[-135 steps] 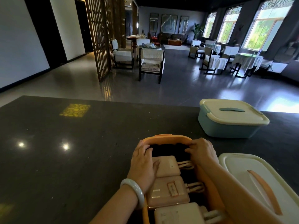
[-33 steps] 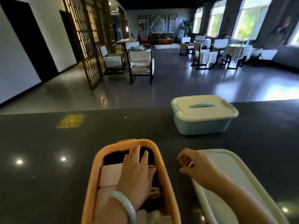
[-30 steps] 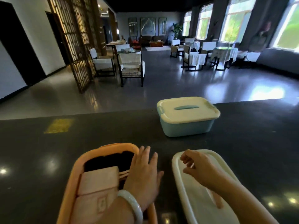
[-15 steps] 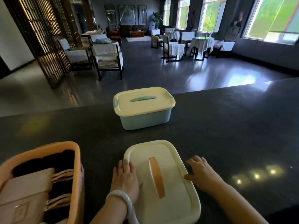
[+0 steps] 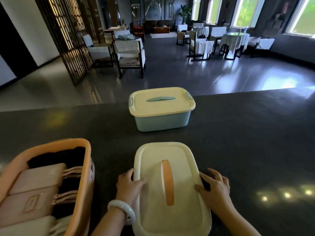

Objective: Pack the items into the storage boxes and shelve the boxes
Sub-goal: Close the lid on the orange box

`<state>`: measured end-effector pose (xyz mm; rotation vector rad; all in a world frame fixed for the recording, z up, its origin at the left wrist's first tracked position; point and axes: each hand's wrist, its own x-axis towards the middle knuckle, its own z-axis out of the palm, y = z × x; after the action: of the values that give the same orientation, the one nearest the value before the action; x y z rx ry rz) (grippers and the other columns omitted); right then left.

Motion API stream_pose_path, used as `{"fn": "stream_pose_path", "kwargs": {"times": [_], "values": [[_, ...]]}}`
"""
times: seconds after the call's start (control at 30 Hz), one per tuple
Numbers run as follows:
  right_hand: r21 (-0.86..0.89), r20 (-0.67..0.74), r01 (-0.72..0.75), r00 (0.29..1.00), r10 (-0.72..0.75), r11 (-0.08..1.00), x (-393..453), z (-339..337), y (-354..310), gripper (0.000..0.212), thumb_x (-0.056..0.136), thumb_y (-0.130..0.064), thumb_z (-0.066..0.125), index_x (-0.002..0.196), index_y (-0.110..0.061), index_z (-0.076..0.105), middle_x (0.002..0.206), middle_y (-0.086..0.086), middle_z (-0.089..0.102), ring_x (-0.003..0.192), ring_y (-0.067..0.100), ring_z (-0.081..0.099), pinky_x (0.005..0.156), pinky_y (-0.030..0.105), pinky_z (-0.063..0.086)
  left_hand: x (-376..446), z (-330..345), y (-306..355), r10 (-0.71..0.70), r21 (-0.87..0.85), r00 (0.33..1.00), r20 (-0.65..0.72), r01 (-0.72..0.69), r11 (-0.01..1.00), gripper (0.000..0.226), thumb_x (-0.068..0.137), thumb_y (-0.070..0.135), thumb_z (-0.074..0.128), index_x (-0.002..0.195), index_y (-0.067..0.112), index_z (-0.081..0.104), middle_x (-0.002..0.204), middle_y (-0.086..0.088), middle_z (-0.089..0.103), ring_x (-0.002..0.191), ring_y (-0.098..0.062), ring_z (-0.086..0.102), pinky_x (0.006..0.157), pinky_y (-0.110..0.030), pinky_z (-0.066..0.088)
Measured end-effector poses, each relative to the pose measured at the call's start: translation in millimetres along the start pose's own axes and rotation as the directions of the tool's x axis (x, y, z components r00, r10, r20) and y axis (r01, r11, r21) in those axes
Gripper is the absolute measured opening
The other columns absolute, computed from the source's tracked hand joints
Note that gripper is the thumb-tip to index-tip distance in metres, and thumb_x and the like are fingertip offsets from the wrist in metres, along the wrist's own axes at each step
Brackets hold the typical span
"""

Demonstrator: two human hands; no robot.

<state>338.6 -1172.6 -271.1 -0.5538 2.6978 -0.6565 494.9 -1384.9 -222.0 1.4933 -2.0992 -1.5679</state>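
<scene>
Left hand [image 5: 129, 186] and right hand [image 5: 214, 188] pinch the cream lid [image 5: 170, 188] by its edges, at 9 and 3 o'clock. Risk: thin-edge grip slips, lid drops short of the orange box [image 5: 85, 167].

Orange box [image 5: 80, 176] runs off the left and bottom edges, so its near end is lost. The pale pouches [image 5: 37, 184] inside are cut off too, their labels unreadable. Left hand [image 5: 129, 186] fingers are tucked out of sight under the cream lid [image 5: 180, 218].
</scene>
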Motion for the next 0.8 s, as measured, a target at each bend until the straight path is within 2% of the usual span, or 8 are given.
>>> {"fn": "stream_pose_path", "kwargs": {"times": [0.07, 0.13, 0.23, 0.43, 0.53, 0.6, 0.67, 0.8], "values": [[0.202, -0.011, -0.029, 0.999, 0.032, 0.979, -2.5, -6.3, -6.4, 0.059, 0.086, -0.041, 0.065, 0.14, -0.04, 0.04, 0.14, -0.006, 0.039, 0.122, 0.014, 0.038, 0.1, 0.037, 0.041, -5.1, -4.6, 8.2, -0.004, -0.166, 0.999, 0.038, 0.01, 0.986, 0.076, 0.082, 0.022, 0.071, 0.146, 0.034, 0.031, 0.138, -0.003, 0.046, 0.118, -0.026, 0.051, 0.101, -0.05, 0.044], [0.416, -0.033, -0.034, 0.998, 0.053, 0.909, -5.7, -17.0, -19.4, 0.057, 0.089, -0.034, 0.063, 0.141, -0.041, 0.039, 0.13, -0.006, 0.051, 0.103, 0.007, 0.053, 0.086, 0.029, 0.046, -10.9, -11.5, 18.4, 0.063, -0.22, 0.997, 0.053, -0.05, 0.974, 0.079, 0.084, 0.021, 0.069, 0.147, 0.04, 0.026, 0.139, 0.001, 0.046, 0.114, -0.02, 0.052, 0.099, -0.045, 0.045], [0.579, -0.054, 0.023, 0.998, 0.01, 0.815, -11.2, -37.2, -51.9, 0.053, 0.092, -0.032, 0.058, 0.14, -0.043, 0.039, 0.131, -0.013, 0.053, 0.113, 0.012, 0.054, 0.092, 0.037, 0.047, -18.0, -31.3, 35.1, 0.22, -0.136, 0.975, 0.007, -0.217, 0.967, 0.08, 0.088, 0.024, 0.066, 0.149, 0.04, 0.018, 0.145, 0.004, 0.04, 0.117, -0.015, 0.048, 0.096, -0.031, 0.04], [0.615, -0.008, 0.118, 0.99, -0.143, 0.779, -33.0, -44.4, -165.3, 0.046, 0.093, -0.037, 0.054, 0.137, -0.039, 0.042, 0.107, -0.024, 0.053, 0.091, 0.0, 0.051, 0.08, 0.029, 0.044, -33.3, -140.2, 30.5, 0.436, 0.064, 0.867, -0.241, -0.434, 0.898, 0.074, 0.091, 0.028, 0.062, 0.152, 0.027, 0.02, 0.149, 0.004, 0.034, 0.134, -0.016, 0.036, 0.101, -0.022, 0.026], [0.653, 0.097, 0.05, 0.984, -0.149, 0.756, -56.6, -20.5, -225.1, 0.047, 0.094, -0.037, 0.053, 0.139, -0.033, 0.042, 0.121, -0.013, 0.055, 0.105, 0.013, 0.053, 0.096, 0.042, 0.046, -39.6, -209.2, 2.9, 0.431, 0.102, 0.84, -0.33, -0.422, 0.901, 0.056, 0.09, 0.025, 0.063, 0.14, 0.032, 0.042, 0.131, 0.008, 0.053, 0.12, -0.016, 0.051, 0.103, -0.029, 0.039], [0.665, 0.143, 0.016, 0.979, -0.148, 0.746, -74.6, 0.8, -258.5, 0.05, 0.094, -0.037, 0.053, 0.142, -0.033, 0.04, 0.133, -0.008, 0.051, 0.114, 0.018, 0.051, 0.101, 0.046, 0.042, -39.3, -246.3, -18.7, 0.42, 0.11, 0.821, -0.387, -0.412, 0.905, 0.041, 0.089, 0.019, 0.062, 0.121, 0.043, 0.051, 0.113, 0.018, 0.06, 0.108, -0.011, 0.057, 0.089, -0.018, 0.043], [0.618, 0.152, 0.041, 0.974, -0.17, 0.785, -90.7, 24.6, -286.5, 0.055, 0.094, -0.037, 0.052, 0.146, -0.03, 0.034, 0.142, -0.003, 0.043, 0.124, 0.022, 0.046, 0.104, 0.046, 0.038, -38.8, -274.9, -43.6, 0.348, 0.064, 0.846, -0.404, -0.353, 0.933, 0.047, 0.092, 0.016, 0.058, 0.133, 0.037, 0.048, 0.122, 0.02, 0.055, 0.112, -0.005, 0.05, 0.09, -0.014, 0.036], [0.546, 0.182, 0.062, 0.965, -0.191, 0.835, -111.0, 59.0, -315.9, 0.054, 0.098, -0.033, 0.047, 0.148, -0.021, 0.03, 0.146, 0.003, 0.039, 0.129, 0.023, 0.043, 0.106, 0.041, 0.035, -30.8, -302.4, -82.9, 0.214, 0.019, 0.908, -0.36, -0.222, 0.975, 0.055, 0.096, 0.02, 0.054, 0.147, 0.021, 0.036, 0.146, 0.002, 0.044, 0.133, -0.016, 0.041, 0.113, -0.037, 0.03]]}}
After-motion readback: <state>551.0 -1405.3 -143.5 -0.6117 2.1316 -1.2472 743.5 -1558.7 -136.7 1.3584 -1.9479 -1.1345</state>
